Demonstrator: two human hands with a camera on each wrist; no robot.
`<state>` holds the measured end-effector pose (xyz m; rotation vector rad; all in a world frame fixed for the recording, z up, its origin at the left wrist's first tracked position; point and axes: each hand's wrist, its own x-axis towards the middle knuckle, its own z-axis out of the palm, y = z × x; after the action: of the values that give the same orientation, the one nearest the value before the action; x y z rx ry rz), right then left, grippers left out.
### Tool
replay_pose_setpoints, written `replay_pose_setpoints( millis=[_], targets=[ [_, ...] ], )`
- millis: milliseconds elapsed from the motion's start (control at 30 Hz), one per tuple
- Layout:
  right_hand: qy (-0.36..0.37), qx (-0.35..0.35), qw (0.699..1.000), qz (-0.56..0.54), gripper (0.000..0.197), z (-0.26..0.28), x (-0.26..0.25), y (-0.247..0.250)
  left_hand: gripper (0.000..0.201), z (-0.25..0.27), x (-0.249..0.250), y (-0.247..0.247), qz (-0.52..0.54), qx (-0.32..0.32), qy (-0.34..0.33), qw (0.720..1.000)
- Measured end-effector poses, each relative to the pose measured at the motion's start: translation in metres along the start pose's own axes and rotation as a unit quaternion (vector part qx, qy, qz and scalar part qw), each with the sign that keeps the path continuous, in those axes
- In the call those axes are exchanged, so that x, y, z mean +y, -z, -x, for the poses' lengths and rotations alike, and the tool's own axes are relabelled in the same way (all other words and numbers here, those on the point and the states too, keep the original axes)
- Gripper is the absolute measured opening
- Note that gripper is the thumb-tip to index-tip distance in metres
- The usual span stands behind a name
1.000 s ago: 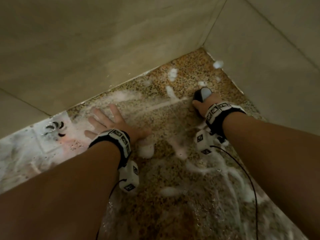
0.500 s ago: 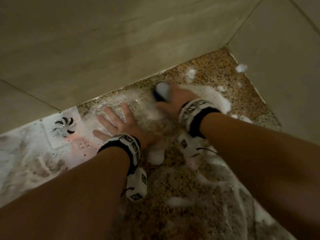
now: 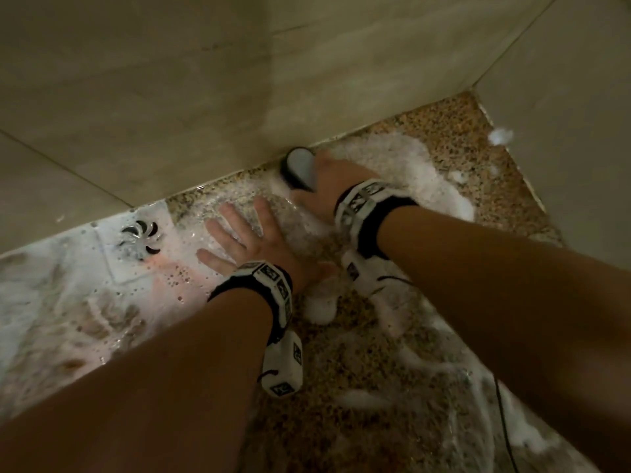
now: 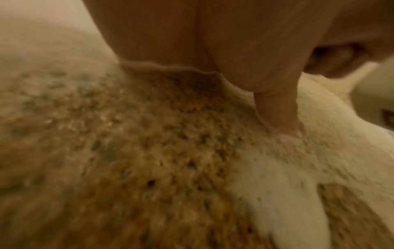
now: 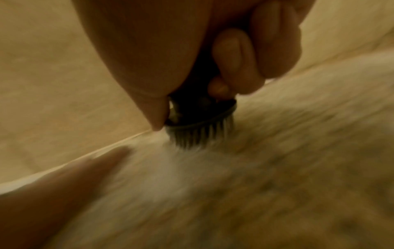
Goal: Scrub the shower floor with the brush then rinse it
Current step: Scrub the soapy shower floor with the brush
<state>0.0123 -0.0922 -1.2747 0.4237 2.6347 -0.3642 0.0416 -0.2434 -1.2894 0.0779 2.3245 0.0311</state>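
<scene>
The speckled brown shower floor [image 3: 358, 387] is wet and streaked with white foam [image 3: 420, 172]. My right hand [image 3: 327, 186] grips a dark scrub brush [image 3: 298, 167] with a grey top, held at the foot of the back wall. In the right wrist view the brush [image 5: 200, 124] stands with its bristles on the foamy floor, fingers [image 5: 232, 55] curled round its handle. My left hand [image 3: 246, 240] lies flat on the wet floor, fingers spread, just left of the right hand. In the left wrist view its thumb [image 4: 275, 107] presses into foam.
A round metal drain [image 3: 140, 238] sits in a white tile at the left. Beige tiled walls [image 3: 170, 97] close off the back and the right [image 3: 563, 148], meeting at a corner at the upper right. A black cable [image 3: 505, 425] hangs from my right wrist.
My right hand has swept the brush leftward from near the right corner to the foot of the back wall, leaving foam behind. The left hand stays planted on the floor.
</scene>
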Motion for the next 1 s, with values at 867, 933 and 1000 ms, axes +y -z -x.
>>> replay_pose_setpoints(
  millis=[867,933,1000],
  targets=[
    [-0.074,-0.013,0.995,-0.062,0.073,0.017,-0.005,-0.009,0.162,0.005,-0.002,0.004,-0.009,-0.005,-0.004,1.0],
    [-0.1,-0.007,0.993,-0.061,0.079,0.027,0.016,-0.007,0.163,0.006,-0.002,0.004,-0.01,-0.01,-0.01,1.0],
    [-0.17,0.04,0.981,-0.079,0.081,0.032,0.063,0.001,0.166,0.006,-0.005,0.003,-0.006,-0.014,-0.021,1.0]
  ],
)
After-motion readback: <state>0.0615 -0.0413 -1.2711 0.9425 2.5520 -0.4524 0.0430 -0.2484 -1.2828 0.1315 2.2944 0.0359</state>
